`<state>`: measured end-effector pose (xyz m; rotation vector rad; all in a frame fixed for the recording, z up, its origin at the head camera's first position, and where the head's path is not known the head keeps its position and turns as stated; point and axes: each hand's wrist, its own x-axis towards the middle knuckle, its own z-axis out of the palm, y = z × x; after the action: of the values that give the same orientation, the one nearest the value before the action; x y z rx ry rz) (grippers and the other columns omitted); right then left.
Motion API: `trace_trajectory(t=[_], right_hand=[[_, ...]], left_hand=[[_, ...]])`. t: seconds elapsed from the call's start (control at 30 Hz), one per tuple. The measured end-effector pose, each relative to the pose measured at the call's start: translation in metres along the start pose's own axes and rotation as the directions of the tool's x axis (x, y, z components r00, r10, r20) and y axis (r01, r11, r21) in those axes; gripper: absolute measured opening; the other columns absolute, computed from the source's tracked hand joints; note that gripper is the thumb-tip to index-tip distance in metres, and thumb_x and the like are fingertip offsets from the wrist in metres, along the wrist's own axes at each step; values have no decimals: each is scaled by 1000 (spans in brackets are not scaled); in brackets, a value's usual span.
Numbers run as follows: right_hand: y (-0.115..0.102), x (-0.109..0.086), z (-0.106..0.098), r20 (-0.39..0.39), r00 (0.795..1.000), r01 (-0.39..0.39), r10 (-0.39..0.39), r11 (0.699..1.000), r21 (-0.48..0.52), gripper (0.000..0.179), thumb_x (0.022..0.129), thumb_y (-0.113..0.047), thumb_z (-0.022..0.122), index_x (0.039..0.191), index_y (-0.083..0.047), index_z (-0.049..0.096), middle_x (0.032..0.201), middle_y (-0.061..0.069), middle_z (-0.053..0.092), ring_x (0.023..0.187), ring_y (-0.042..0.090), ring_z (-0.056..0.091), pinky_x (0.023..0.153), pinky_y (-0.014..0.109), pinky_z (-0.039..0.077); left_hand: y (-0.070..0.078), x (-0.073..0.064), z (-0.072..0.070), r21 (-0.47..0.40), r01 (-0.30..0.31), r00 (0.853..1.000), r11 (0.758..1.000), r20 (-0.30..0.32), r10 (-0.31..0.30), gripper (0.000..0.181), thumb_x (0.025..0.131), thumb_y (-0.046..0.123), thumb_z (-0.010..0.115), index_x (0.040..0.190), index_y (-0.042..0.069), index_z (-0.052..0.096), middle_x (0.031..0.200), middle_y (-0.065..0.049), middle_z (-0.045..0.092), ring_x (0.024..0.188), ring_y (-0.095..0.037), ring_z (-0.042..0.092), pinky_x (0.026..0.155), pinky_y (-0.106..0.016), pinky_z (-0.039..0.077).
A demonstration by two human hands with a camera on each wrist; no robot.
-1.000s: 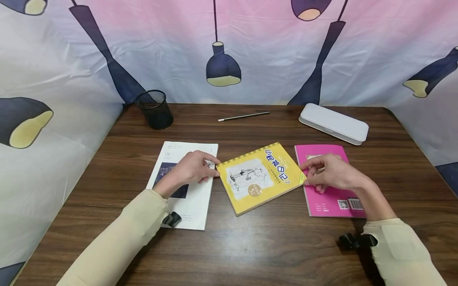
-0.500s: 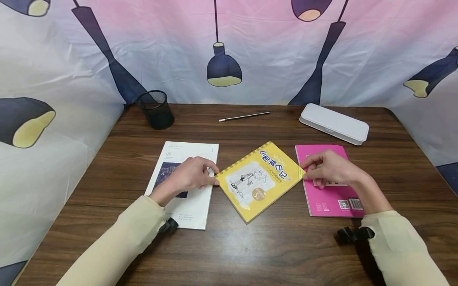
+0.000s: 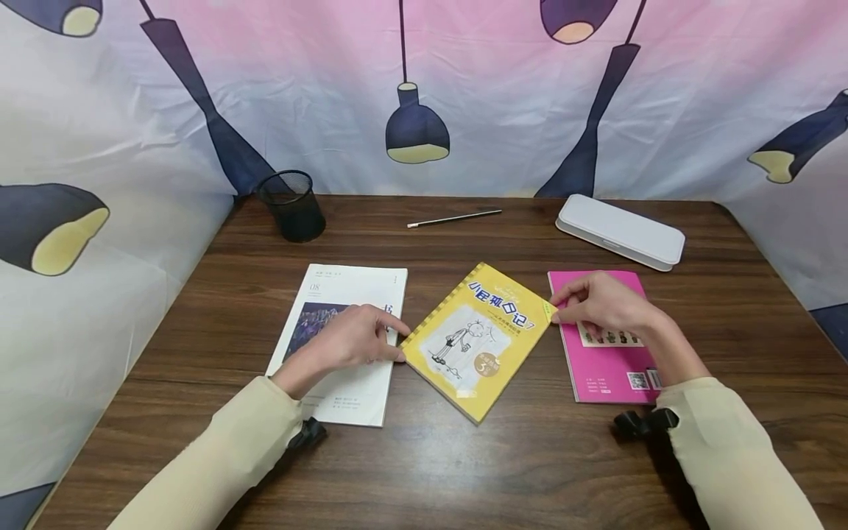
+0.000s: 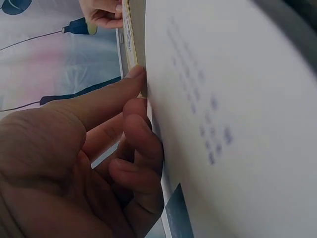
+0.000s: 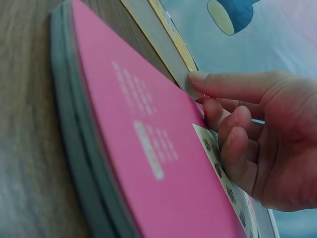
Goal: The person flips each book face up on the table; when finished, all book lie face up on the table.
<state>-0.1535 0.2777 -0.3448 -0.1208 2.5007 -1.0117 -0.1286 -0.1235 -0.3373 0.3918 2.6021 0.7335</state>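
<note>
A yellow comic-style book (image 3: 493,346) lies tilted in the middle of the table, its cover drawing and title facing up. At its left corner my left hand (image 3: 354,337) pinches it between thumb and fingers, above a white book (image 3: 361,397) with a dark picture. My right hand (image 3: 606,300) pinches the opposite corner and covers part of a pink book (image 3: 596,379). The left wrist view shows the left thumb (image 4: 111,96) at the yellow book's edge. In the right wrist view, the right thumb (image 5: 237,85) lies against the yellow book's corner.
Behind the books, a black mesh pen cup (image 3: 298,213) stands at the back left. A pencil (image 3: 453,218) lies at the back middle, and a white pencil case (image 3: 619,230) at the back right. A printed curtain (image 3: 490,110) hangs behind the dark wooden table (image 3: 424,478).
Between both hands, the yellow book has turned counter-clockwise. The left hand has come slightly nearer, while the right hand has shifted a little up and left. Other books stay put.
</note>
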Motion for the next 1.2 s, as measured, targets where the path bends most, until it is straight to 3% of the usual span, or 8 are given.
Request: trace_trajectory(t=[0.3,0.63,0.83,1.2], right_hand=[[-3,7,1,-26,1000,-6,6,1000,19,41,91,-26,84,124,-3,73,74,6,62,50,15,54,49,26,47],[-9,14,9,-112,994,-15,19,999,31,41,90,-29,84,123,-7,75,76,5,60,50,15,52,47,26,44],[-14,18,12,-143,989,-40,47,998,52,41,90,-29,84,123,-7,73,74,4,61,53,15,52,48,25,44],[-16,20,20,-185,982,-11,40,988,154,33,92,-21,82,116,1,73,75,5,69,55,13,53,52,26,48]], left_hand=[[2,-8,4,28,-35,999,999,2,35,40,85,20,89,124,15,80,67,2,65,57,-11,52,53,-25,38],[4,-22,10,18,-25,999,1000,26,25,37,87,20,88,123,17,81,70,3,63,60,-13,51,55,-26,38],[4,-27,13,36,-61,998,997,17,61,38,86,21,89,123,17,81,69,5,63,61,-11,53,58,-27,41],[9,-28,18,54,-36,999,998,15,35,65,82,24,92,143,23,69,69,5,61,61,-12,53,58,-28,43]])
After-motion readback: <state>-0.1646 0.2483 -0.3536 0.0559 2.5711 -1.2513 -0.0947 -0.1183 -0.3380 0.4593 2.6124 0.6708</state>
